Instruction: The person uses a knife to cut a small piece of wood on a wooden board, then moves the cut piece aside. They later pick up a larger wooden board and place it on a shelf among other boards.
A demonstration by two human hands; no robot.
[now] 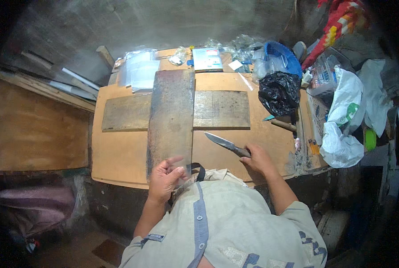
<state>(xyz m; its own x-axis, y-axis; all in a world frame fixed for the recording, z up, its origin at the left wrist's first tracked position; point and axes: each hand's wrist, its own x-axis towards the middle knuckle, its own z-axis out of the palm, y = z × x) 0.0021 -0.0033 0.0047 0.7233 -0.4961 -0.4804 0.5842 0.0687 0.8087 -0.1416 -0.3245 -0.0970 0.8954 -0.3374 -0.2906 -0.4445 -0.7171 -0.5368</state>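
A long, dark, worn wooden board (172,116) lies lengthwise toward me across another flat board (219,109) on the wooden tabletop (119,152). My left hand (164,178) rests at the near end of the long board, fingers curled against its edge. My right hand (258,160) grips the handle of a knife (226,144), whose blade lies low over the table and points up and left toward the long board.
A black plastic bag (279,91), a blue basket (277,56), clear plastic bags (139,69) and a printed packet (207,58) crowd the table's far side. White plastic bags (347,116) pile up at right. Planks lean at far left (65,82).
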